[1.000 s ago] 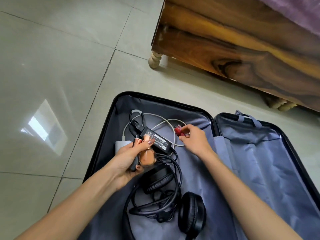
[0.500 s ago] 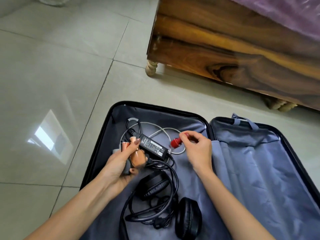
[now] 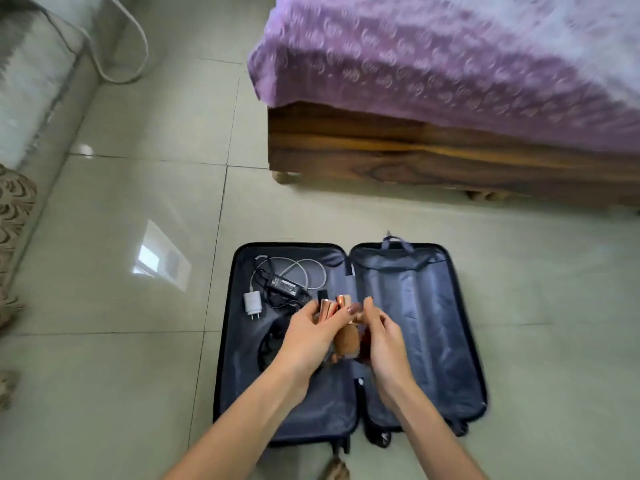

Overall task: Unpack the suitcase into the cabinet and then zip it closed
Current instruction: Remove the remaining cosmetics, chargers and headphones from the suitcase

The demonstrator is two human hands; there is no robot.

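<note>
A: Which step?
B: Unpacking. The black hard-shell suitcase with grey-blue lining (image 3: 415, 341) lies open flat on the floor at 6 o'clock in view, not zipped.

A: Hands?
B: Together over the hinge. Your left hand (image 3: 308, 336) grips the rose-gold cosmetic tubes (image 3: 327, 308) and a brown glass bottle (image 3: 346, 342). Your right hand (image 3: 384, 341) is curled against that bundle. I can't tell what it holds.

A: What's left inside?
B: From your hands: black brick power adapter (image 3: 285, 285) at 11 o'clock, white plug charger (image 3: 252, 303) at 10, looped white cable (image 3: 304, 266) at 12. There's dark gear under your left wrist, blurred.

A: Next?
B: My guess: secure the bundle and carry it to the cabinet, which isn't in view. Loose tubes could slip.
</note>
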